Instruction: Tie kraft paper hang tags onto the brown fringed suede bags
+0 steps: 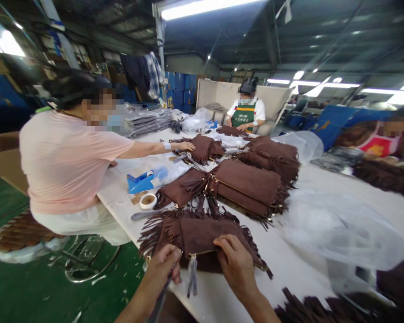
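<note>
Head view, lower centre of the frame.

Item: brown fringed bag (pixel 202 240), lying flat near the front edge of the white worktop (pixel 289 260), zip side toward me.

My left hand (pixel 163 264): fingers closed in a pinch at the bag's near left corner, beside the grey tassel (pixel 191 278) that hangs from the zip over the edge. A thin dark strip runs down from this hand; I cannot tell what it is.

My right hand (pixel 237 264): fingers curled over the bag's near edge, pressing it down, thumb toward the zip.

Adjacent: more bags (pixel 249 184) stacked just behind; scissors (pixel 151 212) and a tape roll (pixel 148 201) to the left; clear plastic bag (pixel 340 229) to the right. A person in a pink shirt (pixel 67 161) works at the left side.

Risks, as I judge them:
- The bag sits close to the edge; a pull toward me could drag it off.
- The fringe could catch in the zip if it lies across the teeth.
- The fringes of neighbouring bags touch mine; lifting could snag and shift the stack.
</note>
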### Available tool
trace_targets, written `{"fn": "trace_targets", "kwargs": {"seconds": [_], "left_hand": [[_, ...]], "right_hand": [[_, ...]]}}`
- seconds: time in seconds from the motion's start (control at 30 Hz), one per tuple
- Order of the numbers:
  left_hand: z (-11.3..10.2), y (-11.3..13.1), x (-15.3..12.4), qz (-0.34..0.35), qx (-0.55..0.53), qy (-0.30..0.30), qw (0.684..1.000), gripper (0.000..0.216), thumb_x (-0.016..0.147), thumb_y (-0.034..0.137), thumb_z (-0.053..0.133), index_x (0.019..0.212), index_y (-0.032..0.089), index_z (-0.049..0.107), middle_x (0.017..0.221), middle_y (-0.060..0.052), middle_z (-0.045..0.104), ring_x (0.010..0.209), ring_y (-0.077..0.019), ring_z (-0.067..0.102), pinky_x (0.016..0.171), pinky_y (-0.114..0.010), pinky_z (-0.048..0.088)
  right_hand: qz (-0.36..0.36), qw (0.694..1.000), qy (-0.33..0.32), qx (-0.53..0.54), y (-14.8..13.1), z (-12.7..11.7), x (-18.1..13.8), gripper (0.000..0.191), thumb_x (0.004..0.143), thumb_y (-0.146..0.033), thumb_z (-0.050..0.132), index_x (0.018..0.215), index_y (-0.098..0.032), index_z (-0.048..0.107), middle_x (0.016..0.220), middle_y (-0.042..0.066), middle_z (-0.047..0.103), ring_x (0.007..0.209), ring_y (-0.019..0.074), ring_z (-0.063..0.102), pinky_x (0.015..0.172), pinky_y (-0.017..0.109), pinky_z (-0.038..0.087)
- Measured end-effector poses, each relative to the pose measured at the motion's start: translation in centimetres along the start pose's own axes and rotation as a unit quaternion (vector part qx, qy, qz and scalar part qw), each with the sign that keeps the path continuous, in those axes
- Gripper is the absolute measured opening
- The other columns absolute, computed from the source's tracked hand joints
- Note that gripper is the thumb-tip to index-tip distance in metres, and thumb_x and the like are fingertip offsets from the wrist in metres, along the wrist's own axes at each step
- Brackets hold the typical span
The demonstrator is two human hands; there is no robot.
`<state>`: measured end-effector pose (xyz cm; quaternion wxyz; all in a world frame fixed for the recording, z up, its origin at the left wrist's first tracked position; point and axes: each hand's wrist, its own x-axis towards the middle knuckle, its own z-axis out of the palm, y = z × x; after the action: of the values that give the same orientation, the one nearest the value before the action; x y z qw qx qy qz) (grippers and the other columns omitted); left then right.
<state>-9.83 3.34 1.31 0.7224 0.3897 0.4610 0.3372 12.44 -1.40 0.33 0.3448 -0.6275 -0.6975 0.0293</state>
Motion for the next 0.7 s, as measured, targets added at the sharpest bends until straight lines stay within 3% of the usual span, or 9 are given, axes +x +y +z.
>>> {"fn": "trace_targets", "kwargs": {"seconds": [0.1,0.2,0.3,0.43,0.5,0.57,0.63,0.7], "left_hand": [[-1.3,-0.1,-0.1,-0.039,0.077,-0.058,0.995,0.043,0.077,0.06,0.065,0.076,0.019,0.054,0.046,0.008,0.043,0.036,-0.0075,0.036,0.045,-0.022,0.039],[-2.4,-1.3,0.0,-0.075,0.099,-0.055,0.991,0.046,0.074,0.062,0.067,0.071,0.018,0.054,0.045,0.008,0.042,0.035,-0.0069,0.034,0.043,-0.022,0.038],[-2.8,-2.6,0.1,-0.095,0.087,-0.027,0.991,0.046,0.071,0.062,0.069,0.069,0.017,0.055,0.044,0.006,0.045,0.035,-0.008,0.037,0.043,-0.023,0.039],[-2.5,-2.7,-0.2,-0.11,0.055,-0.016,0.992,0.042,0.071,0.056,0.073,0.07,0.017,0.057,0.046,0.005,0.048,0.038,-0.0095,0.044,0.046,-0.023,0.042],[-2.2,-2.4,-0.3,-0.119,0.036,-0.025,0.992,0.041,0.07,0.053,0.075,0.068,0.017,0.056,0.049,0.004,0.05,0.041,-0.0096,0.046,0.049,-0.023,0.043],[-1.8,-2.1,-0.4,-0.119,0.026,-0.029,0.992,0.041,0.069,0.052,0.075,0.067,0.016,0.057,0.05,0.004,0.051,0.042,-0.0094,0.046,0.049,-0.023,0.043],[-1.4,-2.0,-0.4,-0.111,0.032,-0.029,0.993,0.041,0.071,0.053,0.074,0.067,0.016,0.057,0.05,0.004,0.05,0.042,-0.0093,0.046,0.048,-0.022,0.042],[-1.2,-1.9,-0.4,-0.105,0.044,-0.029,0.993,0.041,0.072,0.054,0.072,0.067,0.016,0.058,0.049,0.004,0.05,0.042,-0.009,0.045,0.047,-0.021,0.041]], "right_hand": [[-0.005,0.997,-0.064,-0.042,0.1,0.3,-1.1,0.024,0.086,-0.005,0.054,0.102,-0.022,0.06,0.098,0.005,0.06,0.092,0.0214,0.055,0.081,0.035,0.046],[-0.018,0.988,-0.126,-0.086,-0.2,0.8,-2.2,0.026,0.086,-0.006,0.056,0.105,-0.022,0.061,0.098,0.006,0.061,0.091,0.0224,0.056,0.08,0.036,0.047],[-0.006,0.991,-0.107,-0.084,-1.3,1.0,-3.8,0.038,0.086,-0.004,0.051,0.119,-0.021,0.057,0.111,0.01,0.06,0.101,0.0254,0.055,0.086,0.04,0.046],[0.114,0.987,-0.084,0.078,-3.9,1.9,-6.7,0.031,0.088,-0.009,0.047,0.113,-0.021,0.06,0.103,0.008,0.063,0.096,0.0227,0.059,0.084,0.036,0.048],[0.201,0.956,-0.11,0.184,-5.4,3.1,-7.7,0.029,0.085,-0.012,0.052,0.11,-0.022,0.062,0.097,0.005,0.066,0.084,0.0195,0.062,0.074,0.031,0.049],[0.281,0.904,-0.128,0.295,-6.6,4.7,-7.9,0.031,0.08,-0.017,0.059,0.11,-0.023,0.063,0.093,0.002,0.068,0.075,0.017,0.061,0.067,0.027,0.047],[0.343,0.831,-0.12,0.421,-7.5,6.3,-7.7,0.021,0.08,-0.027,0.062,0.1,-0.02,0.066,0.083,0.001,0.068,0.065,0.014,0.057,0.059,0.024,0.043],[0.381,0.751,-0.118,0.527,-8.1,7.5,-7.3,0.025,0.079,-0.041,0.064,0.085,-0.017,0.065,0.07,-0.001,0.065,0.053,0.0101,0.049,0.051,0.021,0.036]]}}
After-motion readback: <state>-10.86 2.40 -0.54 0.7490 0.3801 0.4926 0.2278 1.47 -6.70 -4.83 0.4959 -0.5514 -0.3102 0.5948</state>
